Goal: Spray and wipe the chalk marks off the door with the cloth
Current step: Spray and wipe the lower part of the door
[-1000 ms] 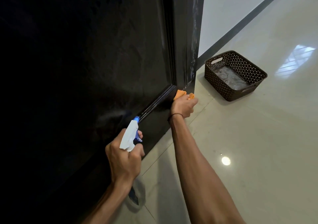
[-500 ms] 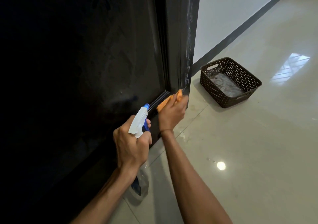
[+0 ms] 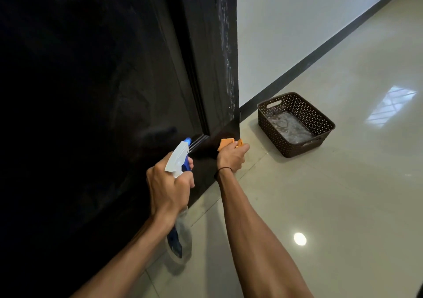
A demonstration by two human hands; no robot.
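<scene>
Single head cam, looks fwd/down, close on door (image 3: 96,114) base

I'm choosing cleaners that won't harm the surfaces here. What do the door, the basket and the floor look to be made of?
Door: probably wood or veneer with a dark, semi-gloss coat; it has moulded panel edges and a faint sheen. Basket: most likely brown moulded plastic, given its regular perforations and cut-out handle. Floor: polished ceramic or vitrified tile, judging by grout lines and mirror-like light reflections.
</scene>
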